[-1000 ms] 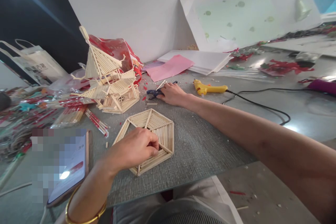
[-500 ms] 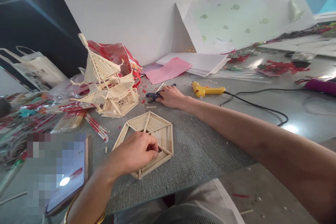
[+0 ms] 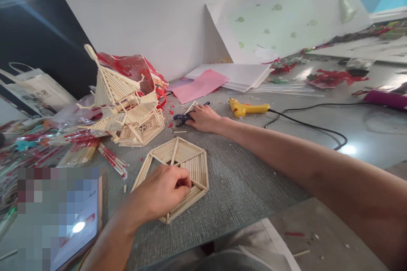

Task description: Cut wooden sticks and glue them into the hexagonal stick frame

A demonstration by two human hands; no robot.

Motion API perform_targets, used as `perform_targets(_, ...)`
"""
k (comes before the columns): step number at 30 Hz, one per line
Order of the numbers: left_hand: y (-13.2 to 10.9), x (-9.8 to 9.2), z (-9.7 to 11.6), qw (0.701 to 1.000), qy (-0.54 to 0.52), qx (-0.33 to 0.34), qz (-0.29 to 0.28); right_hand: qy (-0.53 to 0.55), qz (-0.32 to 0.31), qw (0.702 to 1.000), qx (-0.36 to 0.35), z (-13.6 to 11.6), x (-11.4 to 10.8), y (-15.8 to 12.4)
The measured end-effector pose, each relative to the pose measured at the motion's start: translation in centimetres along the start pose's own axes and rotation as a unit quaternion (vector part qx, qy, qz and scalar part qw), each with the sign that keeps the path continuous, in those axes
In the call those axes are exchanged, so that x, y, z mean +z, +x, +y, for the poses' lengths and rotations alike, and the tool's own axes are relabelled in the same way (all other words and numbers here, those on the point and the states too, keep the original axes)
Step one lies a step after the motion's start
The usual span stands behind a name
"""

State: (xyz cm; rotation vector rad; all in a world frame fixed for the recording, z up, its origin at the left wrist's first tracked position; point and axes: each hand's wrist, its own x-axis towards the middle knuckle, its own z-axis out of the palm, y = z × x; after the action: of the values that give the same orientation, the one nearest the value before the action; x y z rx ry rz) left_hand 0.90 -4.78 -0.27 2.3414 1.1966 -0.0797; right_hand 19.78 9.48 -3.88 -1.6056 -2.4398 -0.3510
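A flat, many-sided panel of thin wooden sticks (image 3: 194, 165) lies on the grey mat in front of me. My left hand (image 3: 165, 188) is over its near left part, fingers curled in and thumb against them; whatever is between the fingertips is hidden. Farther out, my right hand (image 3: 204, 118) has its fingers over dark blue pliers (image 3: 182, 119) lying on the table. Short cut sticks (image 3: 180, 131) are beside the pliers. Left of them stands a small pavilion model (image 3: 119, 97) built from the same sticks, with a pointed roof.
A yellow glue gun (image 3: 249, 108) with a black cord lies right of my right hand. Pink paper (image 3: 200, 86) and white boards (image 3: 251, 77) are at the back. Packets of sticks (image 3: 81, 152) and a phone (image 3: 81, 224) are on the left. The table's edge is near me.
The view has shifted slightly, so most things appear a little farther left. My left hand stays over the panel and my right hand stays at the pliers, with little visible movement.
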Motion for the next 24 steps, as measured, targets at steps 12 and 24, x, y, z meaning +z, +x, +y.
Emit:
perform_targets(12, 0.2, 0.3, -0.6, 0.997, -0.070, 0.004, 0.033, 0.009, -0.020, 0.999, -0.026, 0.0, 0.0, 0.2)
perform_targets(24, -0.7, -0.6, -0.5, 0.831, -0.549, 0.004, 0.086, -0.024, -0.163, 0.981, 0.103, 11.9, -10.7, -2.9)
